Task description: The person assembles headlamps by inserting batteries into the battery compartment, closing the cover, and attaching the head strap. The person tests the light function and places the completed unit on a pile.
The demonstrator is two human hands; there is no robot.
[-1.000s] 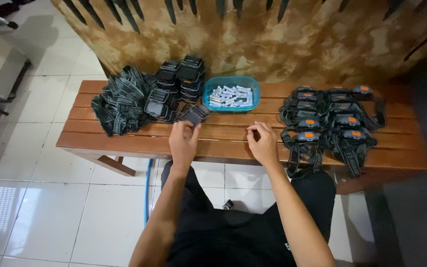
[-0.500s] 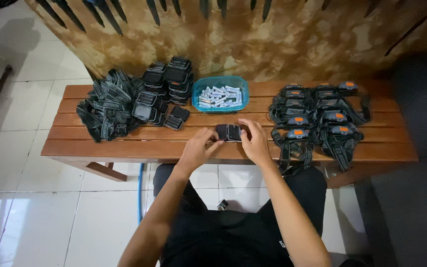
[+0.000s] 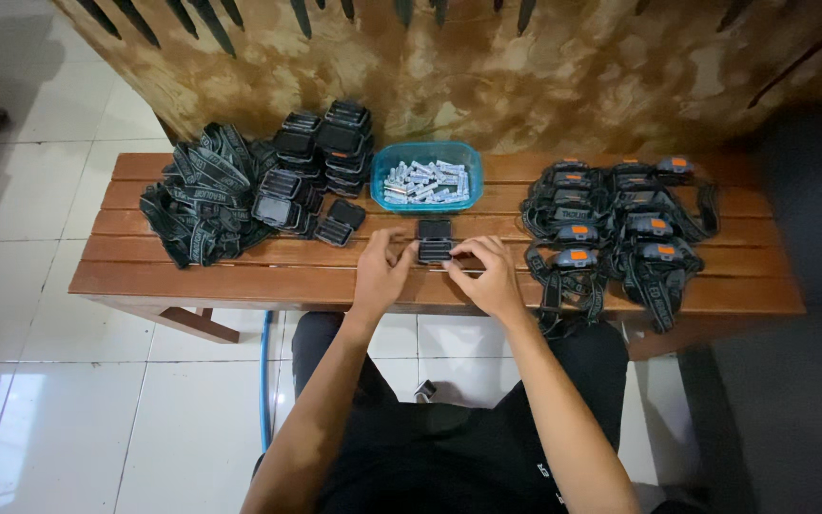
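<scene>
1. In the middle of the frame, my left hand (image 3: 380, 271) and my right hand (image 3: 487, 276) both pinched a small black lamp case (image 3: 435, 241) that lay open on the wooden bench (image 3: 240, 276). The fingers of each hand were closed on one side of it.

2. I thought the case could slip. My grip was only at the fingertips, and the open lid looked loose.

3. The blue tub of small batteries (image 3: 426, 177) sat just behind the case. A quick reach could have tipped it and sent the batteries rolling off the bench.

4. The stack of black cases (image 3: 321, 157) in the upper left of the frame looked tall. A bump from my left arm could have knocked it down.

5. The finished headlamps (image 3: 611, 224) on the right had loose straps near my right hand. A strap could have caught my fingers and dragged a lamp off the edge.

6. The pile of dark straps (image 3: 197, 195) far left was well apart.
</scene>
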